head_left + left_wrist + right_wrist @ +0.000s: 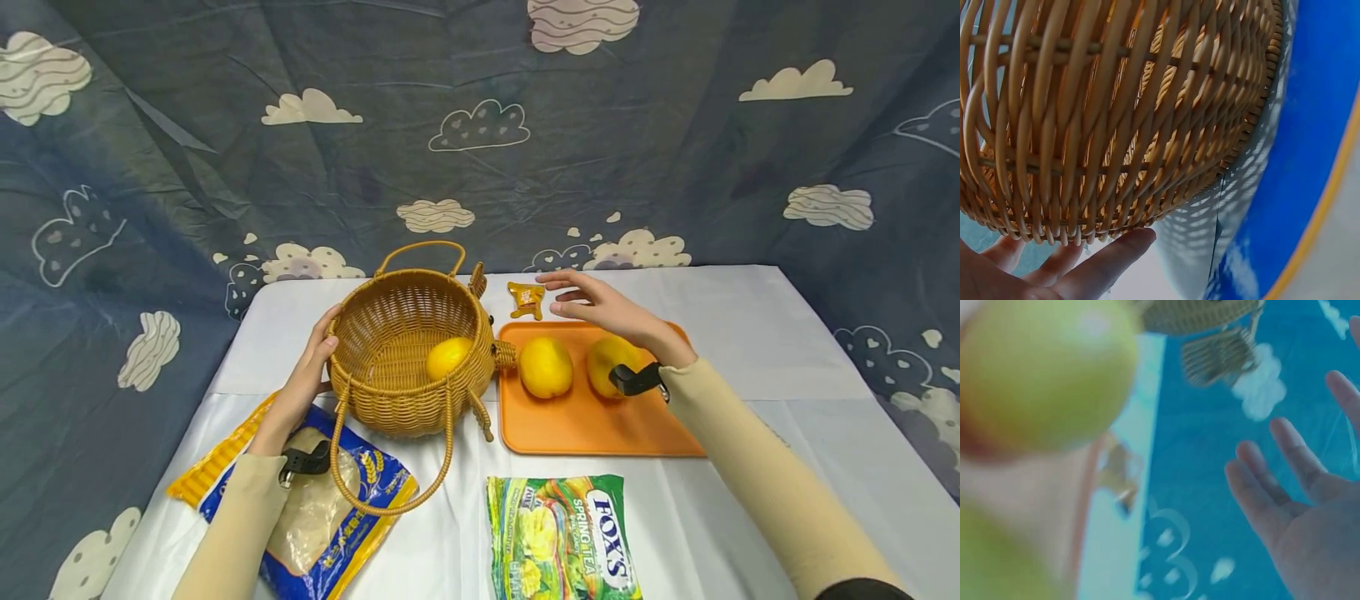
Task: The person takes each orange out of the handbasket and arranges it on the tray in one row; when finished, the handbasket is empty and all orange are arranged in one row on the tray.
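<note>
Basket [397,414] sits left of frame centre, left hand [302,379] touching its left side; pinch cannot be confirmed. Right hand [596,304], fingers spread, is just beside small packet [527,298], near centre.

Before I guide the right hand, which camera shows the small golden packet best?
The head view: it shows the small golden packet whole and unblocked, near the right hand. The right wrist view has it blurred; the left wrist view doesn't show it.

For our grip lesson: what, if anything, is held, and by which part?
The left hand touches the left side of the basket, grip unclear; the right hand holds nothing.
</note>
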`<state>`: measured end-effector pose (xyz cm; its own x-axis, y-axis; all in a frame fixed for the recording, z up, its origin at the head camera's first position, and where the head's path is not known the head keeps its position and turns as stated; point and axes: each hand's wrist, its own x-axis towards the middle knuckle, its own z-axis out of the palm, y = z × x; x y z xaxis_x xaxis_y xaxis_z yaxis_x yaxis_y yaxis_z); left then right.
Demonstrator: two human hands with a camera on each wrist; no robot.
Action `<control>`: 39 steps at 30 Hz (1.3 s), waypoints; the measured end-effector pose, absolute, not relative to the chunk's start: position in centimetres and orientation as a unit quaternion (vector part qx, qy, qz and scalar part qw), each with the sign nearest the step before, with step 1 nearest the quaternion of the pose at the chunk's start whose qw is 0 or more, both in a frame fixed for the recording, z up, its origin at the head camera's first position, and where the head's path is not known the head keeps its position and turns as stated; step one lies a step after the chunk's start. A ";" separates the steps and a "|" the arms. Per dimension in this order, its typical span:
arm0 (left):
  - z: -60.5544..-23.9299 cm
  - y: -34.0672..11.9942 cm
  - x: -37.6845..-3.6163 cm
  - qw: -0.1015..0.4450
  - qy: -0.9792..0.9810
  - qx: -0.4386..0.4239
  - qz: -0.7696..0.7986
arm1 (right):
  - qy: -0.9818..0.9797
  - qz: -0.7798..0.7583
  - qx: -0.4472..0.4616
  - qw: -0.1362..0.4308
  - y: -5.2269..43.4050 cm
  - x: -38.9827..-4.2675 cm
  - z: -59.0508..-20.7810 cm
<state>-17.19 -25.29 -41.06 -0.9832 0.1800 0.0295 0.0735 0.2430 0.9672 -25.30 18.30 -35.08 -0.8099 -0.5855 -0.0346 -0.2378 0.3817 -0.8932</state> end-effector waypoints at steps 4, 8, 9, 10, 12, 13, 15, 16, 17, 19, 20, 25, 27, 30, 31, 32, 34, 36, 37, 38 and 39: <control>-41.1 -25.3 -17.2 0.040 0.788 0.081 0.610 | 0.791 -0.503 -0.298 0.181 15.2 -26.4 -33.1; -41.2 -25.4 -17.2 0.040 0.787 0.078 0.611 | 0.759 -0.512 -0.345 0.205 12.0 -27.2 -31.7; -41.2 -25.4 -17.2 0.040 0.787 0.078 0.610 | 0.750 -0.515 -0.357 0.214 11.2 -27.4 -31.5; -41.2 -25.4 -17.2 0.041 0.787 0.078 0.611 | 0.742 -0.514 -0.369 0.220 10.4 -27.6 -31.3; -41.2 -25.3 -17.2 0.042 0.785 0.078 0.614 | 0.726 -0.514 -0.389 0.239 8.8 -27.9 -30.9; -41.2 -25.3 -17.2 0.042 0.784 0.078 0.615 | 0.719 -0.511 -0.399 0.249 8.1 -28.1 -30.8; -41.3 -25.3 -17.2 0.043 0.783 0.079 0.616 | 0.705 -0.502 -0.416 0.278 6.6 -28.5 -30.6; -41.3 -25.3 -17.2 0.043 0.782 0.078 0.617 | 0.699 -0.498 -0.421 0.295 5.9 -28.7 -30.4; -41.3 -25.3 -17.2 0.042 0.782 0.078 0.617 | 0.691 -0.494 -0.426 0.313 5.3 -28.9 -30.3; -41.3 -25.3 -17.2 0.043 0.782 0.078 0.617 | 0.676 -0.479 -0.436 0.351 4.0 -29.4 -30.0; -41.3 -25.3 -17.2 0.043 0.782 0.078 0.617 | 0.671 -0.471 -0.437 0.370 3.4 -29.6 -29.9; -41.1 -25.3 -17.2 0.045 0.781 0.081 0.618 | 0.666 -0.412 -0.420 0.458 1.1 -30.8 -29.8; -41.0 -25.3 -17.2 0.045 0.780 0.082 0.619 | 0.671 -0.385 -0.403 0.489 0.3 -31.3 -30.0; -41.0 -25.3 -17.2 0.044 0.779 0.084 0.620 | 0.677 -0.352 -0.369 0.531 -0.7 -31.7 -30.5; -41.0 -25.3 -17.2 0.045 0.778 0.084 0.621 | 0.678 -0.344 -0.357 0.543 -1.0 -31.7 -30.7; -41.1 -25.3 -17.3 0.045 0.778 0.084 0.621 | 0.678 -0.336 -0.345 0.556 -1.2 -31.8 -30.8; -41.0 -25.3 -17.3 0.045 0.778 0.084 0.621 | 0.680 -0.316 -0.329 0.574 -1.7 -31.9 -31.2; -41.0 -25.3 -17.3 0.045 0.777 0.083 0.622 | 0.681 -0.300 -0.321 0.586 -2.0 -32.0 -31.6; -41.0 -25.3 -17.3 0.045 0.777 0.083 0.622 | 0.679 -0.294 -0.320 0.592 -2.1 -32.0 -31.8; -41.0 -25.3 -17.2 0.044 0.777 0.084 0.622 | 0.678 -0.286 -0.320 0.596 -2.3 -32.1 -32.0; -41.0 -25.3 -17.2 0.044 0.777 0.084 0.623 | 0.679 -0.279 -0.322 0.598 -2.4 -32.1 -32.1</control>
<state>-17.22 -25.32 -40.98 -0.9821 0.1849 0.0358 0.0752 0.2105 0.9747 -32.12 -2.44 -32.15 -0.0779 -0.7703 -0.6329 -0.1040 0.6376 -0.7633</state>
